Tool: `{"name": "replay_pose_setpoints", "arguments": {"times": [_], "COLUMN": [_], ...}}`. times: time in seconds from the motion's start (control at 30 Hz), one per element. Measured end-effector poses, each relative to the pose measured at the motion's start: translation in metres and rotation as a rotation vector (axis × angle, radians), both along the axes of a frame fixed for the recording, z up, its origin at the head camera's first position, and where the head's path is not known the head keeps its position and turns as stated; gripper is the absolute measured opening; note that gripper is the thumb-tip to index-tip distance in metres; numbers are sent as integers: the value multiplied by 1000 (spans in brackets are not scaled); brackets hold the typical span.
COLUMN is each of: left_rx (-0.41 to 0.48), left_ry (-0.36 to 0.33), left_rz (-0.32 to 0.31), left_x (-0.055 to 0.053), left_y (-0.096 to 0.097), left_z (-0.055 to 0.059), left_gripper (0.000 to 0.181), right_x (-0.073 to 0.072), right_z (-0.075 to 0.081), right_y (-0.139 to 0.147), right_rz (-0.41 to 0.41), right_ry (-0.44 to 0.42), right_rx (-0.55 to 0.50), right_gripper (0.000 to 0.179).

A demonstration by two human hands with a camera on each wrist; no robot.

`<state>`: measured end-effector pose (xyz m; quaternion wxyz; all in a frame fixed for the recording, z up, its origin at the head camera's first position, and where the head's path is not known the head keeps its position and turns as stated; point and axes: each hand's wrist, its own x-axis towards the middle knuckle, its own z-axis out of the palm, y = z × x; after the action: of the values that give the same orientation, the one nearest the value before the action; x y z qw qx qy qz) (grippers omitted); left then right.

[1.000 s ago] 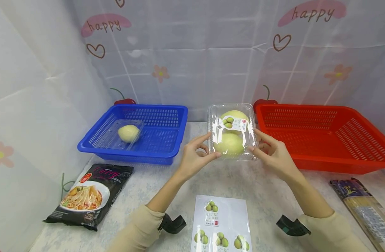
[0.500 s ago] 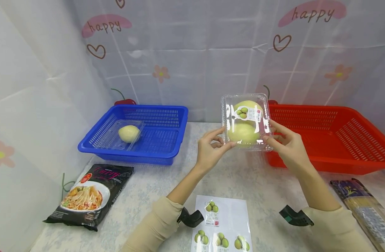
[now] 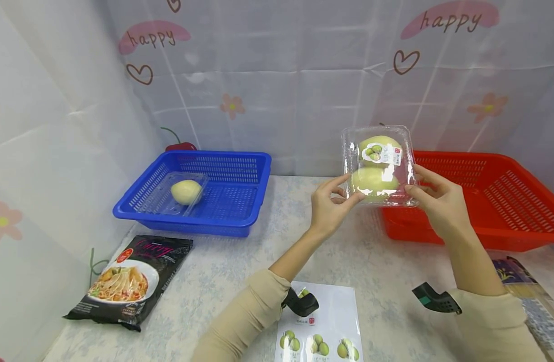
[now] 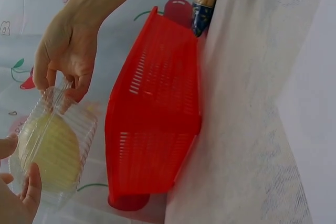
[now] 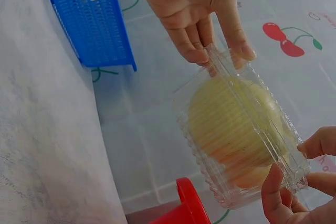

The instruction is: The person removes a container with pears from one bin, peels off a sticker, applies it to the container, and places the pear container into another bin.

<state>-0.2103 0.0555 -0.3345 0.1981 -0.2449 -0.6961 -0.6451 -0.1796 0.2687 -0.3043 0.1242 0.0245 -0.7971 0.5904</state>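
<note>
A clear plastic clamshell box (image 3: pixel 355 151) with two pale yellow-green fruits (image 3: pixel 374 180) inside is held up in the air, a white label (image 3: pixel 382 154) with a fruit picture on its lid. My left hand (image 3: pixel 328 205) pinches the box's lower left edge between thumb and fingers. At the lower right edge my right hand (image 3: pixel 442 203) grips it the same way. The box hangs before the left end of the red basket (image 3: pixel 480 226). From the side, the right wrist view shows its closed rim between both hands.
On the left a blue basket (image 3: pixel 213 224) holds another clear box (image 3: pixel 161 193) with one pale fruit (image 3: pixel 186 192). A black noodle packet (image 3: pixel 129 281) lies before it. A label sheet (image 3: pixel 331 306) lies at the front, and a noodle pack (image 3: pixel 530 301) at the right.
Both hands have carried the clamshell box to the right and a little upward, from between the baskets to before the red basket. The baskets and packets stay where they were.
</note>
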Motion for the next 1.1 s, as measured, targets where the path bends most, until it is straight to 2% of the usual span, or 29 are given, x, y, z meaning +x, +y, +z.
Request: {"name": "replay_pose_setpoints", "arguments": {"times": [0.1, 0.4, 0.5, 0.67, 0.77, 0.83, 1.0, 1.1], "left_rx": [-9, -98, -105, -138, -184, -203, -183, -165], "left_ry": [3, 17, -1, -38, -67, -105, -234, -294], "left_rz": [8, 14, -3, 3, 5, -24, -156, -195], "left_x": [-2, -9, -11, -15, -17, -19, -23, -24], "left_y": [9, 32, 40, 55, 64, 69, 78, 81], "left_z": [1, 7, 9, 11, 11, 11, 6, 2], "left_gripper": [47, 46, 45, 44, 44, 44, 43, 41], "right_x": [-1, -2, -3, -5, -7, -7, -10, -11], "right_z": [2, 5, 5, 6, 5, 5, 3, -2], "right_y": [8, 30, 38, 51, 60, 67, 80, 86], "right_rz": [-38, -71, -77, -96, -103, -107, -127, -130], "right_ry": [-35, -59, -50, -51, -47, -51, -107, -133], "right_rx": [-8, -187, -229, -317, -367, -400, -409, -416], "right_gripper": [57, 60, 59, 56, 51, 49, 54, 52]}}
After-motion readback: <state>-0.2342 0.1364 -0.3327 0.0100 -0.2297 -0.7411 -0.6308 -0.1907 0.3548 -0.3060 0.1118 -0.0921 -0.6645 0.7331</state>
